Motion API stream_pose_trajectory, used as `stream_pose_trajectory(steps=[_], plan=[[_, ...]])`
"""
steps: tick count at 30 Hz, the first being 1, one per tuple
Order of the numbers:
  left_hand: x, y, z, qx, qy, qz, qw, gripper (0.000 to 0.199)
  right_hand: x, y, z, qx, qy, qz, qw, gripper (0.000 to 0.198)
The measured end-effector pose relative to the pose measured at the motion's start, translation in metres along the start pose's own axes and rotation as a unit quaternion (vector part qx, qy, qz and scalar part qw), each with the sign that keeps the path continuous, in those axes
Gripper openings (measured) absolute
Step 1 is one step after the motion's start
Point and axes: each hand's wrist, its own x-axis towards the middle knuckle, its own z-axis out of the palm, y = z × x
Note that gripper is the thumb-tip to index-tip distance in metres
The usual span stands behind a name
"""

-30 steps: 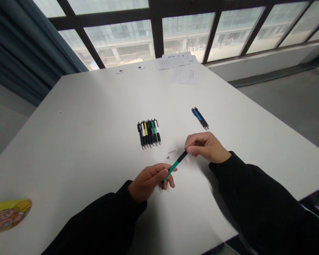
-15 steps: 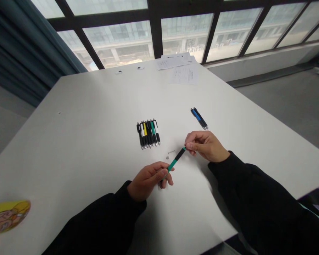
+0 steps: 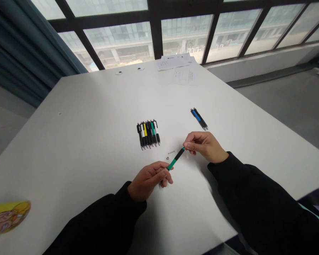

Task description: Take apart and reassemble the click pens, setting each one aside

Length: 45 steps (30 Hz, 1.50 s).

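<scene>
A green pen (image 3: 179,154) with a black grip slants up to the right between my two hands over the white table. My left hand (image 3: 151,179) is closed round its lower green part, thumb on top. At the upper end the fingertips of my right hand (image 3: 203,146) are pinched together, hiding what lies between them. Just beyond the pen lie a thin spring (image 3: 171,152) and a small silver tip (image 3: 167,158). Farther off, a row of several pens (image 3: 148,134), black, white, yellow and green, lies side by side.
Two pens (image 3: 199,119), one with a blue barrel, lie beyond my right hand. Printed papers (image 3: 184,75) and two small white items are at the table's (image 3: 95,141) far edge by the window. A yellow printed object (image 3: 9,216) sits at the near left.
Both hands stay almost in place. My right fingertips have shifted slightly left with the pen's upper end, and less of its lower end shows past my left thumb.
</scene>
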Motion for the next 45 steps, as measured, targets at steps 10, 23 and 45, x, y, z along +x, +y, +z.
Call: stream_pose_trajectory(steps=[10, 23, 45], plan=[[-0.003, -0.001, 0.001, 0.023, -0.004, -0.018, 1.000, 0.037, -0.003, -0.003, 0.001, -0.023, -0.031, 0.000, 0.999, 0.021], [-0.005, 0.002, 0.002, 0.055, -0.040, -0.020, 0.998, 0.037, -0.005, 0.002, 0.017, 0.013, -0.126, 0.056, 0.990, 0.022], [-0.004, -0.002, 0.000, -0.013, -0.069, 0.033, 0.997, 0.034, 0.003, 0.025, 0.040, -0.436, -0.185, -0.254, 0.843, 0.028]])
